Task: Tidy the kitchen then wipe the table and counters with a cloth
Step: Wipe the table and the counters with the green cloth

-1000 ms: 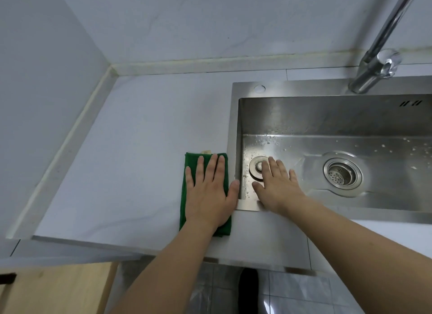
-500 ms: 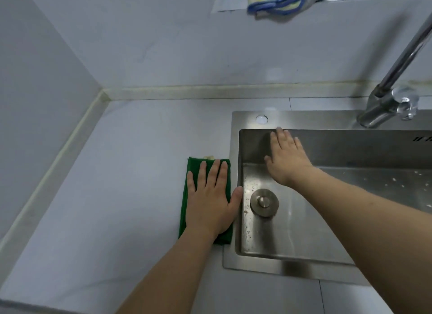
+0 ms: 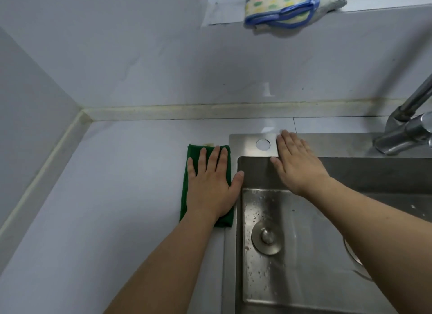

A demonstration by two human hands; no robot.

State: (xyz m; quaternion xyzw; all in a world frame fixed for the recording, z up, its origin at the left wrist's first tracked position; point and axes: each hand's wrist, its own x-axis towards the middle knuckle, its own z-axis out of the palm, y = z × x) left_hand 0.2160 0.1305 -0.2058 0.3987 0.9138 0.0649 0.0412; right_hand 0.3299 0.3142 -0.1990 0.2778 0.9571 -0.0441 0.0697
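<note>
Green cloth (image 3: 207,185), folded, lies on the counter (image 3: 117,196) just beside the sink (image 3: 350,145) edge. Left hand (image 3: 211,189) presses it flat, fingers straight, gripping nothing. Right hand (image 3: 297,166) rests flat on the sink rim. Soft, light, likely bunches; press mid-cloth.

two hands: the left hand (image 3: 211,187) and the right hand (image 3: 297,165). one green cloth (image 3: 187,196) on the one counter (image 3: 117,185). one steel sink (image 3: 327,145) at the right, with one round plug (image 3: 267,237), one drain (image 3: 353,255) and one tap (image 3: 404,129). one spotted cloth (image 3: 278,6) far up on the ledge.
</note>
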